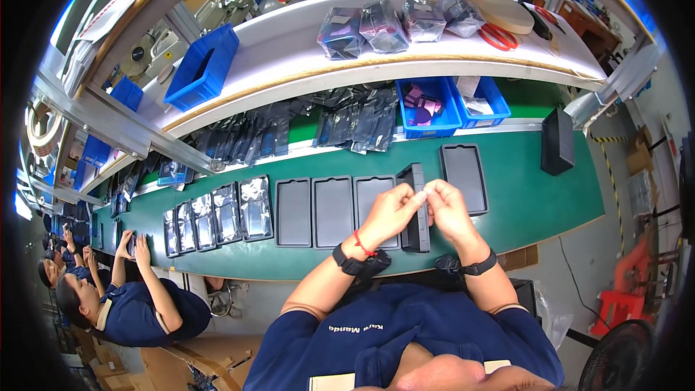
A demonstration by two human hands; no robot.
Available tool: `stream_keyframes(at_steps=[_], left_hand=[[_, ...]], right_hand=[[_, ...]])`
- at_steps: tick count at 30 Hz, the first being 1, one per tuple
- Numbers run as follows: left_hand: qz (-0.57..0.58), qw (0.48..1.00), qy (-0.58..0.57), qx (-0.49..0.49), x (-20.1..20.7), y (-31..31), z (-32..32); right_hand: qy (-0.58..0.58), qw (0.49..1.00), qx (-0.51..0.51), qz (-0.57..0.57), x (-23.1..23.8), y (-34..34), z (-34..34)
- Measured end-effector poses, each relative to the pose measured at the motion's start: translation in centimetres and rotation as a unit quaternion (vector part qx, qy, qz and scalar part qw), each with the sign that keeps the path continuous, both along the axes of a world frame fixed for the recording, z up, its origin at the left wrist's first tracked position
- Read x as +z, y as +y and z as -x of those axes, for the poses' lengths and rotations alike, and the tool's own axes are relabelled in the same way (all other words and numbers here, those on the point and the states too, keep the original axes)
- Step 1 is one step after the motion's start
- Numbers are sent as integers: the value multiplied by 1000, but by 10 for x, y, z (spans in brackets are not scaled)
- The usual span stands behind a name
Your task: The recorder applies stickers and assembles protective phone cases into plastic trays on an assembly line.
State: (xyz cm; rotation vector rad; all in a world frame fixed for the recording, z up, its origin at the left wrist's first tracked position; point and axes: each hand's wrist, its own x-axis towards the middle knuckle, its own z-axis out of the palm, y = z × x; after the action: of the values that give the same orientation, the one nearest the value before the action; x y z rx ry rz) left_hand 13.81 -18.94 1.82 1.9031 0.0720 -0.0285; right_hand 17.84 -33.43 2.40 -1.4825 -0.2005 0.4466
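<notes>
A black tray (414,237) stands on its long side on the green bench in front of me. My left hand (393,211) and my right hand (450,210) meet over its upper edge, with the fingertips of both closed in a pinch. Whatever is between the fingers is too small or hidden to make out. Left of the hands lie shallow black trays, among them one tray (293,213) and another tray (331,213); my left hand partly covers a third tray (373,192). Another black tray (465,177) lies flat just beyond my right hand.
Several trays with shiny silvery packs (255,206) line the left. A stack of black trays (557,141) stands at right. Behind are silvery bags (355,119) and blue bins (428,130). The shelf above holds wrapped bundles (384,25). A co-worker (152,308) sits at left.
</notes>
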Motion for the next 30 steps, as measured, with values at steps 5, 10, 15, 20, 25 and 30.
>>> stream_keyframes(at_steps=[5,10,15,20,25,30], left_hand=[[185,977,26,103,3,-11,-5],[-74,995,-50,42,2,-15,-13],[-305,946,39,-105,13,-23,-10],[-397,903,21,-163,19,-20,1],[-450,878,44,-155,16,-10,6],[-288,940,-139,-116,17,-21,-5]], right_hand=[[-28,995,-71,57,-27,-13,-13],[-38,983,-151,100,-24,-52,-45],[-264,864,-172,393,1,-68,-52],[-331,713,-182,591,-20,-109,-95],[-222,789,-173,546,-10,-135,-98],[-201,925,-307,99,-15,-139,-68]])
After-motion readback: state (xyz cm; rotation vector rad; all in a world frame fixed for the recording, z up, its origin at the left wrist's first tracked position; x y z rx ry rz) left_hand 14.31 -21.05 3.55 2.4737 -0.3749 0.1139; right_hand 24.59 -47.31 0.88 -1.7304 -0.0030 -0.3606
